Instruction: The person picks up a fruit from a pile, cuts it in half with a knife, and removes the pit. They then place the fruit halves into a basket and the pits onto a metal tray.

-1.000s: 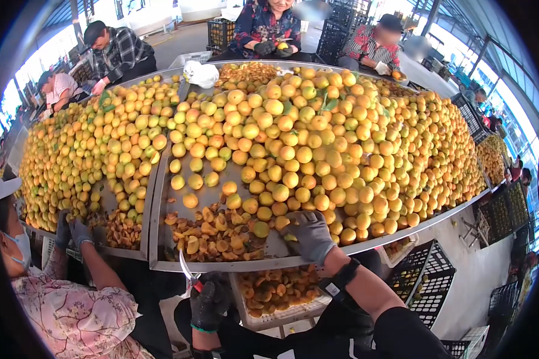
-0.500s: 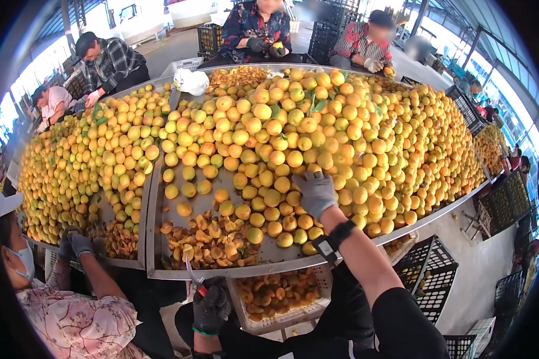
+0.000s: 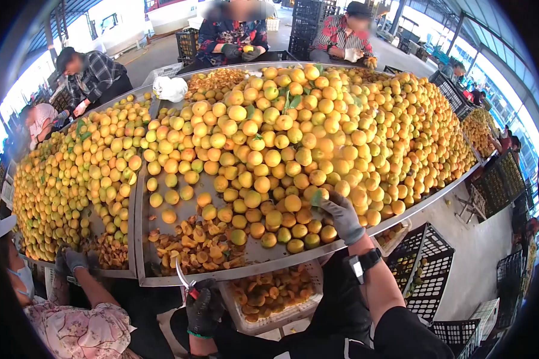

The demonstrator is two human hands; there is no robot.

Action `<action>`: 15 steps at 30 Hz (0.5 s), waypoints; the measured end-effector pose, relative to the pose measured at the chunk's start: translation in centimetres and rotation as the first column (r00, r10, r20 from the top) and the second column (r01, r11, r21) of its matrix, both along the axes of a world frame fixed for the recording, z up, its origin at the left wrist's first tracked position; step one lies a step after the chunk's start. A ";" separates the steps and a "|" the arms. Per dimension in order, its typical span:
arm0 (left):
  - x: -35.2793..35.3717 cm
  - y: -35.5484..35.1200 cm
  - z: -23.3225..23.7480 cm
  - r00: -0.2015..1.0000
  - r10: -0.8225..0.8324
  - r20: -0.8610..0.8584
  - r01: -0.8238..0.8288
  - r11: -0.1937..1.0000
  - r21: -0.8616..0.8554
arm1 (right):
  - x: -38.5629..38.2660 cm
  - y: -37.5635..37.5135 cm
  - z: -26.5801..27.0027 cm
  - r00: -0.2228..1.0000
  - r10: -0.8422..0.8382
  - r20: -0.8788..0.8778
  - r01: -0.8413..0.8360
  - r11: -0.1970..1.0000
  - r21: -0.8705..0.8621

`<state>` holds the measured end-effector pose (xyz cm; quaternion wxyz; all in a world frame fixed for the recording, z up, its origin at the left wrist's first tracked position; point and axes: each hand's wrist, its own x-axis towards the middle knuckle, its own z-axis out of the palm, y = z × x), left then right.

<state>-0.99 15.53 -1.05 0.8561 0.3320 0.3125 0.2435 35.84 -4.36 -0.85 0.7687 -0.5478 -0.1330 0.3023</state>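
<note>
My left hand (image 3: 203, 311), in a dark glove, is closed around red-handled pruning shears (image 3: 191, 290) with a curved silver blade pointing up. It is just outside the table's near rim, beside a white crate (image 3: 317, 299) of halved apricots (image 3: 272, 293). In a grey glove, my right hand (image 3: 343, 220) hovers over the near edge of the apricot pile (image 3: 293, 155). A green leaf (image 3: 316, 197) shows at its fingertips, pinched as far as I can see. Cut apricot pieces (image 3: 197, 245) lie on the metal table (image 3: 179, 206) left of the whole fruit.
A metal divider (image 3: 139, 221) splits the table. At left, a co-worker in a floral shirt (image 3: 78, 329) sits close by. Several other people work along the far side. A white bag (image 3: 170, 88) lies on the far rim. Black crates (image 3: 434, 275) stand on the floor at right.
My right hand has drawn back from the pile toward the near right rim, and a leaf now shows at its fingers. The view has shifted slightly. My left hand still grips the shears.
</note>
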 end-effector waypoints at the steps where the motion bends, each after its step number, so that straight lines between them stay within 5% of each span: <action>1: 0.2 -0.2 0.0 1.000 0.011 -0.017 -0.010 1.000 0.013 | -0.1 -1.2 0.1 0.990 0.021 -0.141 -0.019 1.000 0.014; 3: 0.4 -0.2 -0.2 1.000 0.008 -0.023 -0.008 1.000 0.009 | -0.1 -2.6 -0.4 0.963 0.113 -0.246 -0.079 0.986 0.144; 5: 0.6 -0.6 0.0 0.999 0.006 -0.036 -0.006 1.000 0.004 | -1.5 -2.2 1.5 0.982 0.086 -0.168 -0.079 0.996 0.043; 8: 1.1 -0.9 0.5 1.000 -0.024 -0.021 0.024 0.999 0.024 | -2.8 -2.3 2.1 0.953 0.126 -0.274 -0.066 0.974 0.219; 13: 1.2 -0.3 -3.7 0.992 0.125 0.021 -0.127 0.987 0.099 | -3.7 -7.6 0.9 0.971 0.087 -0.221 0.023 0.892 0.452; 15: 1.0 -0.4 -3.0 0.997 0.071 -0.005 -0.070 0.994 0.089 | -4.2 -12.7 1.0 0.955 0.029 -0.296 0.150 0.811 0.566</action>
